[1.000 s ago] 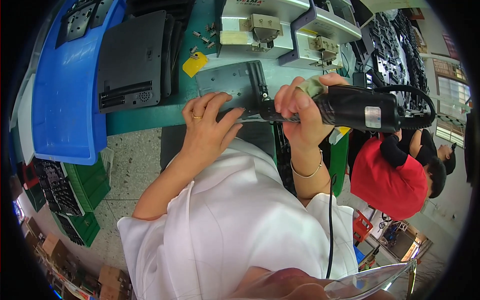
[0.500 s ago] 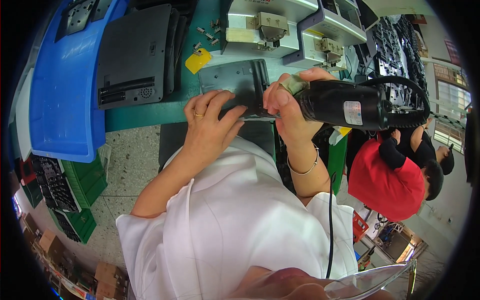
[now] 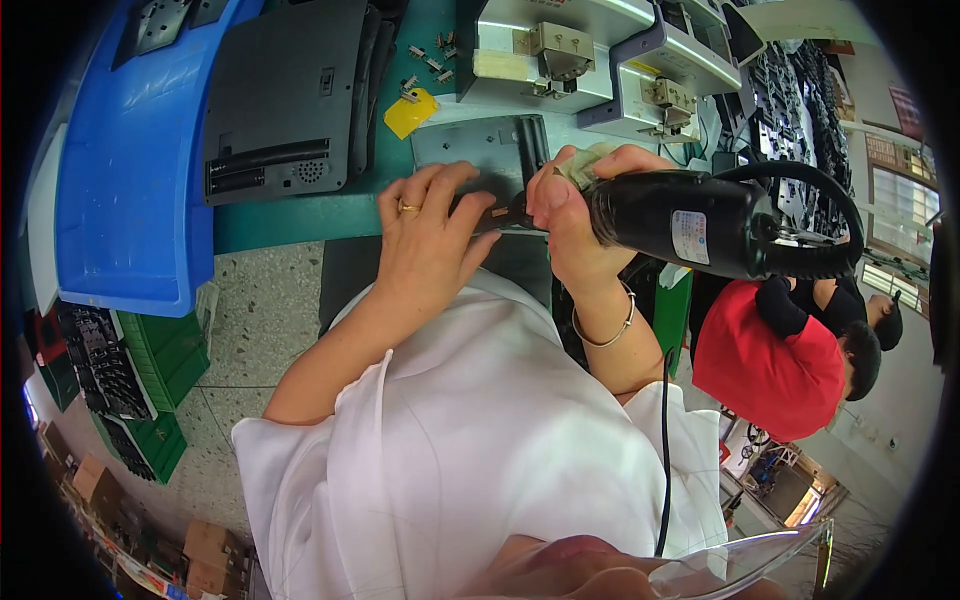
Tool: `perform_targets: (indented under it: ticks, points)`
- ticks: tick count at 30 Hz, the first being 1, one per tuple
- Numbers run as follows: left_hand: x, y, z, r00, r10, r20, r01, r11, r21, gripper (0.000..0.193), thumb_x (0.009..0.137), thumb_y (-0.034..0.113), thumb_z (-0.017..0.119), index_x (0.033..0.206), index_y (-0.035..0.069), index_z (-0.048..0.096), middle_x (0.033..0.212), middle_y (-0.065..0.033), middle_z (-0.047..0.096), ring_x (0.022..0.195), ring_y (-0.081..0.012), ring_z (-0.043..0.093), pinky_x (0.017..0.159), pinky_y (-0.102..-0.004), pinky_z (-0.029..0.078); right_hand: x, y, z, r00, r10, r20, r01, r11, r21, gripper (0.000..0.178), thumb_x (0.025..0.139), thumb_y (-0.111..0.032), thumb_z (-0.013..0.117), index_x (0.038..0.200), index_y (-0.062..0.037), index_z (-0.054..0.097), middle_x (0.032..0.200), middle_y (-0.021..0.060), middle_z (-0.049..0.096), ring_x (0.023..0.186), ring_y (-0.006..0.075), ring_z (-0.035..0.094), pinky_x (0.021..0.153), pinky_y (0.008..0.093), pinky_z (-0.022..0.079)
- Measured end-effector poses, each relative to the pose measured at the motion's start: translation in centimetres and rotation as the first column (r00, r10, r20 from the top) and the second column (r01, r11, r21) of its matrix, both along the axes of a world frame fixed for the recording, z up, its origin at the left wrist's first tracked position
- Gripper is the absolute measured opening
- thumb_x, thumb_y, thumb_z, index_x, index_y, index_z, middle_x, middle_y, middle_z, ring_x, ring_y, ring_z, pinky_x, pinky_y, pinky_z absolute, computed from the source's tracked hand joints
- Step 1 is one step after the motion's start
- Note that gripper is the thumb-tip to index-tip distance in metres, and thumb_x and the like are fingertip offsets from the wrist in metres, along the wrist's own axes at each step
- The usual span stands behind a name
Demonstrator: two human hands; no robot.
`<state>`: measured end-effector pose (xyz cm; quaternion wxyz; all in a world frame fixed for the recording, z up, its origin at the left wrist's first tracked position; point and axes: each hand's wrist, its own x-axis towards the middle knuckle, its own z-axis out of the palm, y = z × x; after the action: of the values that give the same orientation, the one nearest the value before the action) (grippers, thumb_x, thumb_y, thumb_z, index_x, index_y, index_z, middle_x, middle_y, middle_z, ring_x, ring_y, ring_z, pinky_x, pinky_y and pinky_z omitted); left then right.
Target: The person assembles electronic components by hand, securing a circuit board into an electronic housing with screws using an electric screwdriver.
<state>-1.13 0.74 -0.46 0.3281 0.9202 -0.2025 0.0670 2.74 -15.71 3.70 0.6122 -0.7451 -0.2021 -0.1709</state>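
A black plastic panel (image 3: pixel 470 146) lies at the near edge of the green bench in front of me. My left hand (image 3: pixel 425 225), a ring on one finger, bends over its near edge, thumb and fingers on the panel. My right hand (image 3: pixel 575 205) is closed around a black corded electric screwdriver (image 3: pixel 665 218), held lying sideways with its front end toward my left fingers. Pale cloth or tape (image 3: pixel 582 172) wraps its grip. A small copper-coloured spot (image 3: pixel 500 212) shows between the hands; what it belongs to I cannot make out.
Left of the panel stand black plastic covers (image 3: pixel 270 105) and a blue bin (image 3: pixel 125 200). Small metal parts (image 3: pixel 432 62) and a yellow tag (image 3: pixel 410 114) lie behind it. Metal fixtures (image 3: pixel 535 75) stand at the back right. A person in red (image 3: pixel 765 360) sits at right.
The bench and its things have shifted slightly right and up in view. My left fingers have drawn in, and the copper-coloured spot now shows between the hands. The screwdriver stays in my right hand.
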Motion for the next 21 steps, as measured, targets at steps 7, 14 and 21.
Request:
perform_targets:
  ticks: [7, 14, 21]
  points:
    - [0.7, 0.3, 0.7, 0.998, 0.052, -0.035, -0.053, 0.999, -0.012, 0.050, 0.069, 0.025, 0.081, 0.112, 0.012, 0.059, 0.137, -0.0090, 0.042, 0.127, -0.0319, 0.037, 0.100, -0.0453, 0.030, -0.4, -0.3, -0.6, 0.997, -0.054, 0.048, 0.053, 0.998, 0.016, 0.042, 0.083, 0.012, 0.059, 0.112, -0.0075, 0.036, 0.068, 0.0101, 0.051, 0.051, 0.0174, 0.051, 0.057, 0.0341, 0.051]
    - [0.4, 0.3, 0.8, 1.000, 0.015, -0.014, -0.016, 0.999, -0.041, 0.042, 0.068, 0.021, 0.081, 0.106, 0.017, 0.064, 0.136, -0.0076, 0.043, 0.128, -0.0294, 0.036, 0.100, -0.0450, 0.029, -0.5, -1.1, 1.9, 0.996, -0.015, -0.093, 0.070, 0.779, 0.624, 0.041, 0.083, 0.006, 0.058, 0.118, -0.0055, 0.039, 0.066, 0.0085, 0.052, 0.054, 0.0155, 0.051, 0.054, 0.0337, 0.049]
    - [0.1, 0.2, 0.8, 1.000, -0.007, 0.007, 0.007, 1.000, -0.021, 0.036, 0.070, 0.021, 0.080, 0.103, 0.019, 0.066, 0.136, -0.0074, 0.043, 0.129, -0.0304, 0.035, 0.101, -0.0462, 0.027, -1.4, -4.1, 3.2, 0.989, -0.101, -0.108, 0.148, 0.694, 0.705, 0.039, 0.086, -0.002, 0.055, 0.121, -0.0079, 0.039, 0.065, 0.0046, 0.044, 0.054, 0.0143, 0.044, 0.055, 0.0346, 0.043]
